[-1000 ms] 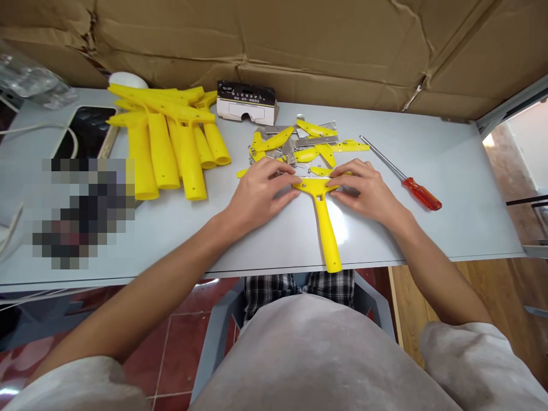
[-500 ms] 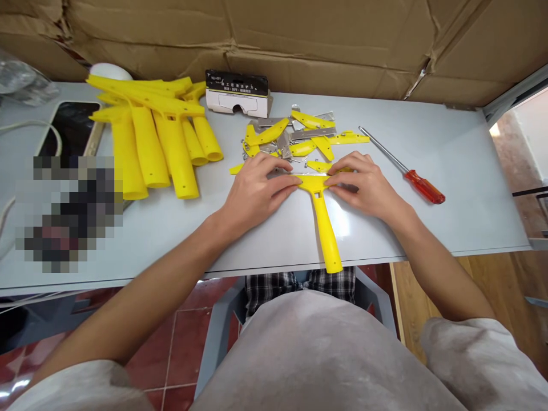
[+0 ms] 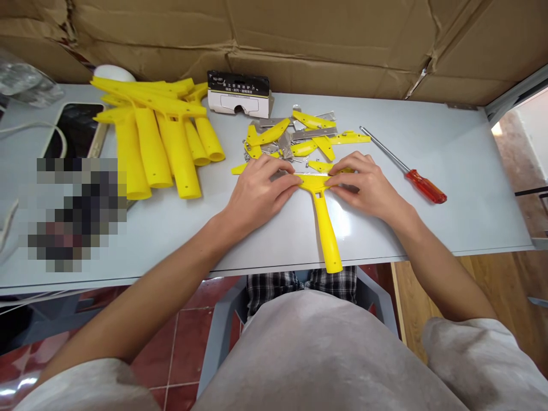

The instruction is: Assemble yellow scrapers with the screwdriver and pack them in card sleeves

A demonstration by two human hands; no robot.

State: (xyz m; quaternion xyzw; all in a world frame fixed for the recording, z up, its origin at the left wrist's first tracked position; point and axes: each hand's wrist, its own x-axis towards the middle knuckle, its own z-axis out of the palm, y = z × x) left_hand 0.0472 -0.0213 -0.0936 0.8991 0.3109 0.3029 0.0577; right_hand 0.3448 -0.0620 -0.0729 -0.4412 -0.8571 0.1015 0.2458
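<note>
A yellow plastic scraper (image 3: 327, 228) lies at the front of the table, its handle pointing toward me and its end just over the edge. My left hand (image 3: 264, 188) pinches the left end of its wide head. At the other end, my right hand (image 3: 363, 181) grips the head between thumb and fingers. A thin metal blade (image 3: 311, 173) shows along the head's far side; its ends are hidden by my fingers. Just beyond my hands is a loose pile of yellow cover pieces (image 3: 270, 132), metal strips (image 3: 314, 133) and small screws.
Several yellow scraper handles (image 3: 156, 148) are heaped at the left, near a phone (image 3: 77, 128) and a white cable. A black and white box (image 3: 238, 94) stands at the back. To the right lies a screwdriver (image 3: 426, 185) with a red handle. Cardboard (image 3: 321, 51) lines the rear.
Both hands keep their hold on the scraper's head, with hardly any movement. The view has shifted very slightly.
</note>
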